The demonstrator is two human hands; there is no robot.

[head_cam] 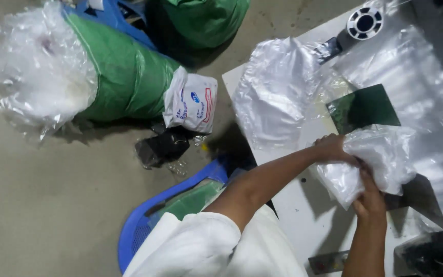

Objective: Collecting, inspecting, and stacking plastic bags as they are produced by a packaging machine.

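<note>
My left hand (333, 149) and my right hand (370, 197) both grip a crumpled clear plastic bag (383, 159) over a white table (293, 210). The left hand holds its upper left edge. From below, the right hand has its fingers pushed into the bag's folds. A dark green flat sheet (364, 107) lies on the table just beyond the bag. Another dark sheet (426, 197) sticks out from under the bag on the right.
A heap of clear plastic bags (278, 92) lies on the table's left part, with a white spool (365, 23) at its far edge. On the floor are a green sack (124, 77) stuffed with plastic, a white printed bag (190, 102) and a blue plastic stool (139, 231).
</note>
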